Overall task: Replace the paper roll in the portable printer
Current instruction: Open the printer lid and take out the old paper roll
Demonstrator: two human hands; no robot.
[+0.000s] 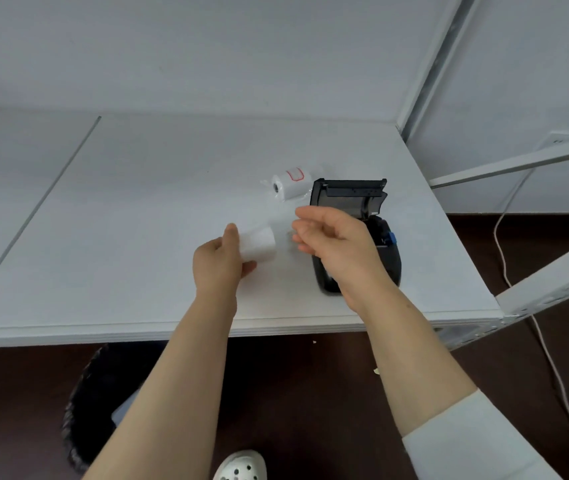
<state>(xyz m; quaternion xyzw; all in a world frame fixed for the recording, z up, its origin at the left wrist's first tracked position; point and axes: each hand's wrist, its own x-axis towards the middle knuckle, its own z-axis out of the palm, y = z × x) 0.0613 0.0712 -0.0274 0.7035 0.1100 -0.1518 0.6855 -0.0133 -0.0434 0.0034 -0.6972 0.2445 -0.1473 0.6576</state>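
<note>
Paper roll (259, 245): mid-frame, light and crushable; we judge a gentle hold round its barrel best.
Left hand (219, 263): grasping that roll.
Right hand (331, 237): curled beside it; we cannot tell its grip.
Printer (385, 258): right of centre, lid open.

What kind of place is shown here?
Probably a plain workroom or office corner, though this is uncertain. A white table stands against a white wall, a white metal rack frame stands beside it, and a black portable printer sits open on the table.
</note>
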